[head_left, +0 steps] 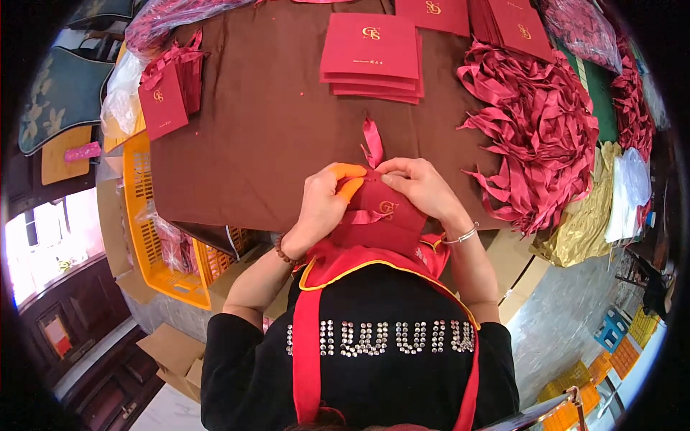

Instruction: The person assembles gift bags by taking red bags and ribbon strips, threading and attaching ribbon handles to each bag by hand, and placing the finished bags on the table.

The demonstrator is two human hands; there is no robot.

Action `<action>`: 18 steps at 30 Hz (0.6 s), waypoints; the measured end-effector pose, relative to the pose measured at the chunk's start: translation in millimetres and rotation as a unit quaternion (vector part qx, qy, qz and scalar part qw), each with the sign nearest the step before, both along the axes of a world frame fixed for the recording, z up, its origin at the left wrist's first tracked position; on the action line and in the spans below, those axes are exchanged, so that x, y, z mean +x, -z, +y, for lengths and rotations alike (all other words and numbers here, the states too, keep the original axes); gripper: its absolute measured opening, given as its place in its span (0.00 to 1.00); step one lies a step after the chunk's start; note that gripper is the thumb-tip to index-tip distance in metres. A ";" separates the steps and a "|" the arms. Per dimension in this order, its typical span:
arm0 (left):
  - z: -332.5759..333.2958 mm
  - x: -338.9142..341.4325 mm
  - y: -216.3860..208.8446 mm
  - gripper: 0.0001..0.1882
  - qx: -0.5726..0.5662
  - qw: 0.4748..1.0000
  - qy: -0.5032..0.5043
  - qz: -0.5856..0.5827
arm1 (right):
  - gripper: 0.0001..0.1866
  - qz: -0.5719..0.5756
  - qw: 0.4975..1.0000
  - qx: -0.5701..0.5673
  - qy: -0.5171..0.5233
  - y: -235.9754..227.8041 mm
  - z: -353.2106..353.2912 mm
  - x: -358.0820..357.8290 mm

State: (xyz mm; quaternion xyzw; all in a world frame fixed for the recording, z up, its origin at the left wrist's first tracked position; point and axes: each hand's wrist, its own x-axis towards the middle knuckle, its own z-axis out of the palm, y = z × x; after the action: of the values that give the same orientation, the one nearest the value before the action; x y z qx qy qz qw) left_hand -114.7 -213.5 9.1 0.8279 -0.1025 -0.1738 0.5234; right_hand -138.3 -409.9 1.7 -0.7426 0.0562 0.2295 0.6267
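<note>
Paper gift bag [377,219], dark red w/ gold emblem, sits at near table edge against person's apron; prob light, stiff-ish card that creases easily, so best held at top rim by ribbon handle [371,141]. Left hand [323,201] w/ orange finger cots [348,179] and right hand [420,187] both arched over rim, fingertips pinched together on it, wrists bent down

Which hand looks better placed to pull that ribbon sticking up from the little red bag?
Probably the right hand: its fingertips pinch the red bag at the foot of the ribbon. The left hand, with orange finger covers, steadies the bag's side.
</note>
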 end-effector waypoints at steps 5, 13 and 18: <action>-5.1 -5.6 6.3 0.08 0.043 0.983 0.050 -0.172 | 0.14 0.019 1.000 0.007 0.008 1.4 0.8 -2.5; -4.8 -8.7 14.8 0.06 0.107 0.943 0.093 -0.300 | 0.14 -0.032 0.999 -0.044 0.009 -2.5 3.4 -4.7; -8.1 -15.3 10.9 0.09 0.157 0.914 0.116 -0.357 | 0.14 -0.059 0.995 -0.075 0.012 -11.2 8.4 -7.6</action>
State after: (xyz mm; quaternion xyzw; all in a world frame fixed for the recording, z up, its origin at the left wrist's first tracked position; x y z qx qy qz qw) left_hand -130.1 -221.6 -1.8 0.8885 -0.3494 0.0595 0.2915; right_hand -146.0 -401.5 12.9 -0.7990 0.0447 0.1730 0.5741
